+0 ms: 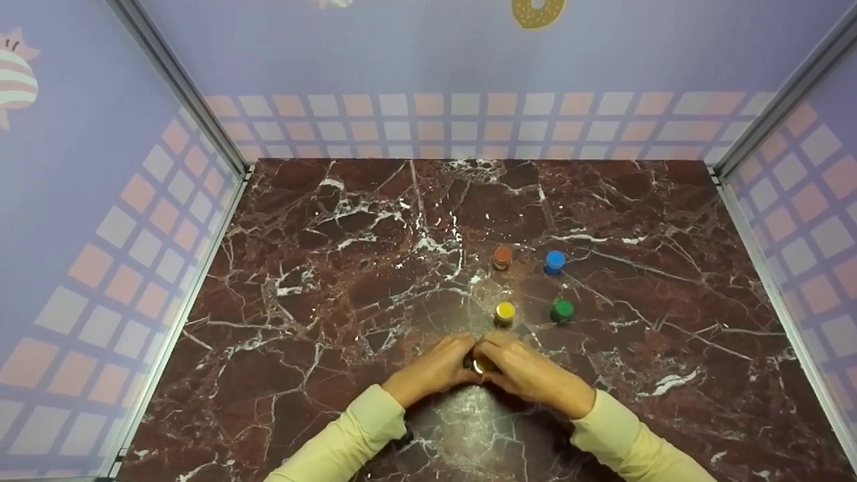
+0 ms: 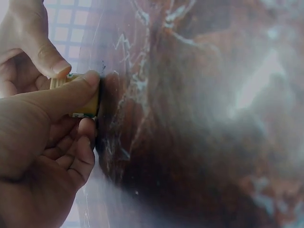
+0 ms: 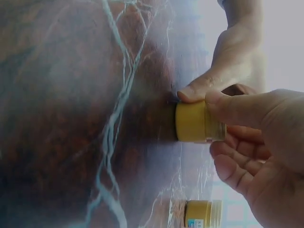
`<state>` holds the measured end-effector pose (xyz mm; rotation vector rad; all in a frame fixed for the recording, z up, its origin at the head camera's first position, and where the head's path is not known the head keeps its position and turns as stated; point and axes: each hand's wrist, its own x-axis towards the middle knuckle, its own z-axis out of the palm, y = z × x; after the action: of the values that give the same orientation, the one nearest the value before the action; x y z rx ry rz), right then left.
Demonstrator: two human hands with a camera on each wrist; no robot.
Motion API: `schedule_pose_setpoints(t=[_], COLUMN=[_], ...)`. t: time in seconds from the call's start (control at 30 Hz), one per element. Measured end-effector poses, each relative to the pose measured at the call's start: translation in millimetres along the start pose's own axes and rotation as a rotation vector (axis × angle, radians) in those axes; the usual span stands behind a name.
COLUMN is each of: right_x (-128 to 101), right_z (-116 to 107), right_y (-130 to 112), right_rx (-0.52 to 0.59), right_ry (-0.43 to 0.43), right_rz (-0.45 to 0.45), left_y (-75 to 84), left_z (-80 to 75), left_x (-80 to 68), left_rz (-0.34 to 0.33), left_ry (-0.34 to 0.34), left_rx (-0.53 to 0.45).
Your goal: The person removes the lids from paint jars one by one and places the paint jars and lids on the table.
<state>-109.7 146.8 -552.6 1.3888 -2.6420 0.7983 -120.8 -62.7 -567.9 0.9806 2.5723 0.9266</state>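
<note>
Both hands meet around a small yellow jar (image 1: 483,363) near the front middle of the table. In the right wrist view, the jar (image 3: 191,122) stands upright with its base close to the tabletop. My left hand (image 1: 438,365) grips its lower body, thumb (image 2: 85,88) across the side. Higher up, around the jar's top part, my right hand (image 1: 522,368) pinches with thumb (image 3: 232,107) and fingers. The fingers hide much of the jar's top. Just beyond the hands stands another small jar with a yellow top (image 1: 505,313).
A green-topped jar (image 1: 562,310) stands right of the yellow-topped one. Farther back are a red-orange-topped jar (image 1: 501,258) and a blue-topped jar (image 1: 554,262). Patterned panels (image 1: 428,120) wall in the dark red marbled table (image 1: 321,268) at the back and both sides.
</note>
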Motion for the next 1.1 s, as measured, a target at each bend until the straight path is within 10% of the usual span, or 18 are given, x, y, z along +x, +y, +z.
schedule_pose_setpoints(t=[0.3,0.57,0.7,0.9,1.1], right_x=[-3.6,-10.3,-10.2,0.4,8.0], right_z=[2.8,-1.4,3.4,7.8,10.0], right_y=[2.9,8.6,5.3,-7.5,-25.0], right_rx=[-0.134,-0.003,0.092,0.091,-0.013], right_ry=[0.033,0.07,0.172,0.327,0.284], right_rz=[-0.234,-0.17,-0.017,0.439,0.521], left_y=[-0.9,-1.9,-3.9,-4.6,-3.9], left_z=[-0.5,-0.8,0.9,0.2,1.6], left_x=[-0.2,1.0,0.3,1.3,0.7], left_rz=[-0.005,-0.005,0.001,0.004,0.002], left_ry=[-0.007,-0.005,0.004,0.031,0.034], left_rx=[-0.021,-0.025,-0.042,-0.055,-0.064])
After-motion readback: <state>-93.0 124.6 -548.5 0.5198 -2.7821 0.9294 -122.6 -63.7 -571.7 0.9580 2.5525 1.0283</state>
